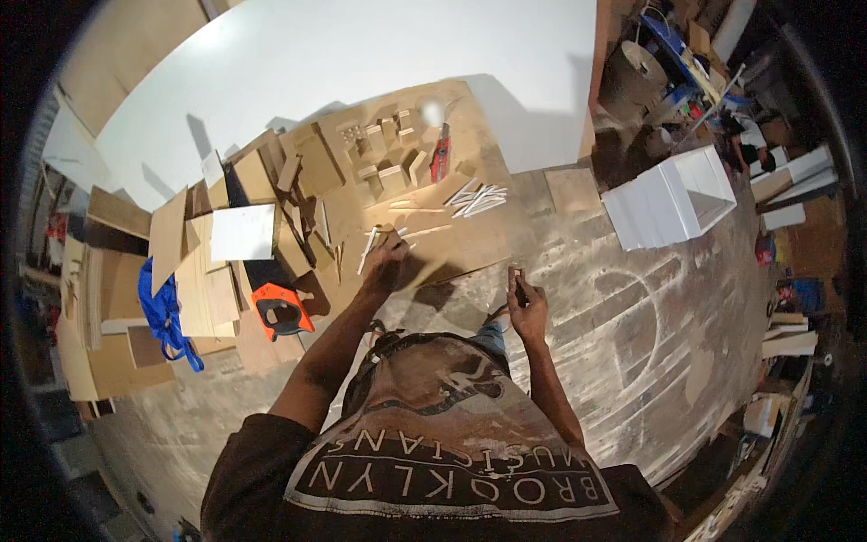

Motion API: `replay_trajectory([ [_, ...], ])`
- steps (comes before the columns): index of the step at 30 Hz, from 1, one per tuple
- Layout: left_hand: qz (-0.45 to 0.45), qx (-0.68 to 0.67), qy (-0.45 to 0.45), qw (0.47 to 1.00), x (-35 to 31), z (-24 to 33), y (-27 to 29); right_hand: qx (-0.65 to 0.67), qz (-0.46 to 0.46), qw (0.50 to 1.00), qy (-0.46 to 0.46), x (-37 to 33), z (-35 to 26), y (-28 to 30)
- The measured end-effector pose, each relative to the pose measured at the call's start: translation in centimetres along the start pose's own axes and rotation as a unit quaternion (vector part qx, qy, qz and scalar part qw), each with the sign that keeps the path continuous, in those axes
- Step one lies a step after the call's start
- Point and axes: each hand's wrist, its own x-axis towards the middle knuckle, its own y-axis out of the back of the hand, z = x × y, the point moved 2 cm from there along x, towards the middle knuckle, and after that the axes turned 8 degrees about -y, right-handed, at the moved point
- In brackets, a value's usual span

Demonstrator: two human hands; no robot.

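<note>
Small brown piece, its exact kind too small to tell: I pinch it between thumb and fingers of my right hand, over the floor. That scuffed grey floor spreads widest around me. Beyond my hands, a broad white surface fills the upper view. Before me lies a brown sheet, its edge just left of my right hand. A white box sits well to the right. On my left, flat boards pile up beside an orange saw handle. My left hand is over the sheet, fingers bent; I cannot tell whether they grip anything. Further up the sheet lies a red cutter, beside small wooden blocks. Thin white strips lie heaped nearer me.
</note>
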Motion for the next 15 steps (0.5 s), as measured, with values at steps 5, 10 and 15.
replay_trajectory([
  [5, -0.013, 0.057, 0.038, 0.998, -2.5, -4.6, -4.7, 0.026, -0.031, 0.999, 0.017, -0.3, -1.6, -0.7],
  [10, 0.029, 0.007, -0.025, 0.999, 2.0, 1.2, -2.1, 0.058, 0.002, 0.998, -0.022, -0.5, 0.2, 0.4],
  [15, -0.011, -0.029, 0.01, 0.999, 4.6, 5.5, -3.2, 0.053, 0.013, 0.998, -0.04, -1.0, -0.7, 0.7],
])
